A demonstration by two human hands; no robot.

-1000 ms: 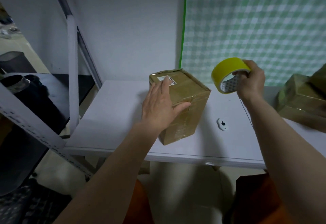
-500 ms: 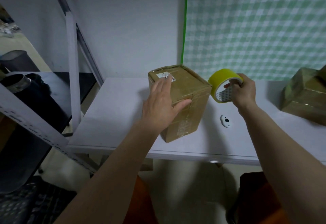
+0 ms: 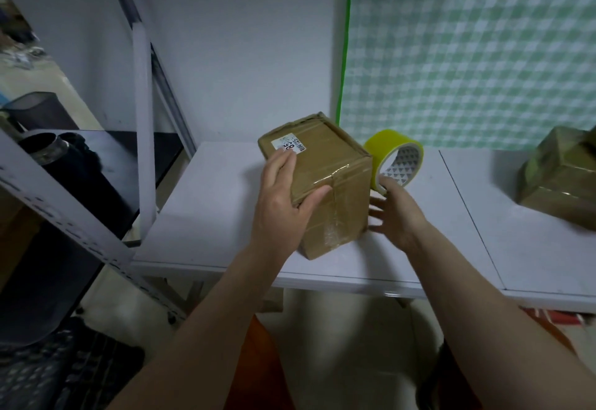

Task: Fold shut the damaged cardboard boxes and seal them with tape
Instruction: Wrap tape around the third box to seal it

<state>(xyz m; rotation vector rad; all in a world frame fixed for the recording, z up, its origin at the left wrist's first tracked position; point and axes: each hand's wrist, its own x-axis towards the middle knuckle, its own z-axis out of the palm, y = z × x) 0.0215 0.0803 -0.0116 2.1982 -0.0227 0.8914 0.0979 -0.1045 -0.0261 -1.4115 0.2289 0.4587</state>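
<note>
The box [image 3: 317,180] stands on the desk [image 3: 206,216], its flaps folded shut and clear tape on its near seam. The left hand [image 3: 283,203] lies over the top near corner, fingers flat and thumb on the front face, likely to steady it. The right hand [image 3: 398,212] is spread against the box's right side, its grip empty. The yellow tape roll [image 3: 395,162] stands on edge just behind that hand, within easy reach. Another box [image 3: 561,177] waits at the far right
</note>
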